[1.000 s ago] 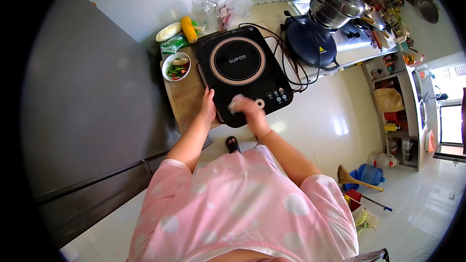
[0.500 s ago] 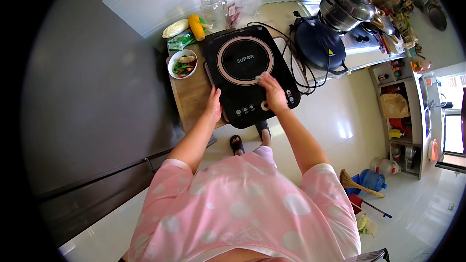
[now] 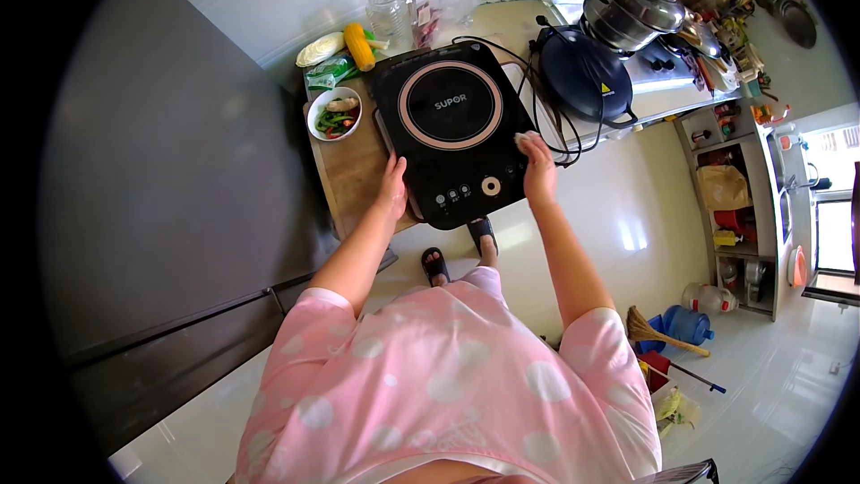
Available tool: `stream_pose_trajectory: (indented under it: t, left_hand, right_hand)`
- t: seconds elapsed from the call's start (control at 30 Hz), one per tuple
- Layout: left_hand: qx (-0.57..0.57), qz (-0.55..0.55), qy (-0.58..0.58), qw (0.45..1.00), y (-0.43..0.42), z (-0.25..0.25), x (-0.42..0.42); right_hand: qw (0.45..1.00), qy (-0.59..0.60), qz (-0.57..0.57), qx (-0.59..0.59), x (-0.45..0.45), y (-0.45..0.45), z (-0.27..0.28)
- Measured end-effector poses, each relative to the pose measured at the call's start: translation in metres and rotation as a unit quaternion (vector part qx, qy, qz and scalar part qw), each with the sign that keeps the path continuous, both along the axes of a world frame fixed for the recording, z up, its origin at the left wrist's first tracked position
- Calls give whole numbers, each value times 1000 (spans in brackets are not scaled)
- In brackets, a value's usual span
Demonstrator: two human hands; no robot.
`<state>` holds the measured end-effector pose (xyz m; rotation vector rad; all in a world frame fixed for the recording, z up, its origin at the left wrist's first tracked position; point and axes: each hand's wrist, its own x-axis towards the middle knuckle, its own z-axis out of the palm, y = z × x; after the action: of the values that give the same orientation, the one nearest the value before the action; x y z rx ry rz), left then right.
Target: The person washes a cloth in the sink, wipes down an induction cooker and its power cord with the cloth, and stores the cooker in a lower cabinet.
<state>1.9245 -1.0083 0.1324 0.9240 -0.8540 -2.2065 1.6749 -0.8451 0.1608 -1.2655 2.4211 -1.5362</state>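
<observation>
A black induction cooker (image 3: 451, 166) marked SUPOR lies tilted in view over the wooden board (image 3: 345, 175). My left hand (image 3: 392, 186) holds its left edge near the front corner. At its right edge is my right hand (image 3: 537, 168), fingers pressed round a small pale wad (image 3: 522, 140), probably tissue or cloth. Left of the cooker stands a white bowl (image 3: 313, 118) with green and red vegetables. Behind the bowl are a corn cob (image 3: 359, 47), a pale cabbage (image 3: 320, 49) and a green packet (image 3: 329, 73).
A glass jug (image 3: 387, 11) stands behind the cooker. To the right are a black cable (image 3: 568, 155), a dark electric pan (image 3: 582, 72) and a steel pot (image 3: 618, 22). A grey cabinet (image 3: 179, 179) rises on the left. A broom (image 3: 658, 333) is at lower right.
My right hand has moved from the cooker's front controls across its surface to the right edge. My left hand stays at the left edge.
</observation>
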Motion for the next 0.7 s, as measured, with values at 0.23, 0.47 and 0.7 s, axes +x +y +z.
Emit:
stream_pose_trajectory:
  t: [0.23, 0.47, 0.7]
  left_hand:
    - [15, 12, -12, 1000, -1, -7, 0]
    - [4, 8, 20, 1000, -1, -6, 0]
    - [29, 20, -1, 999, 1, -3, -1]
  right_hand:
    - [988, 108, 94, 57, 55, 18, -1]
    - [968, 58, 240, 36, 127, 17, 22]
    - [985, 13, 170, -24, 88, -53, 13]
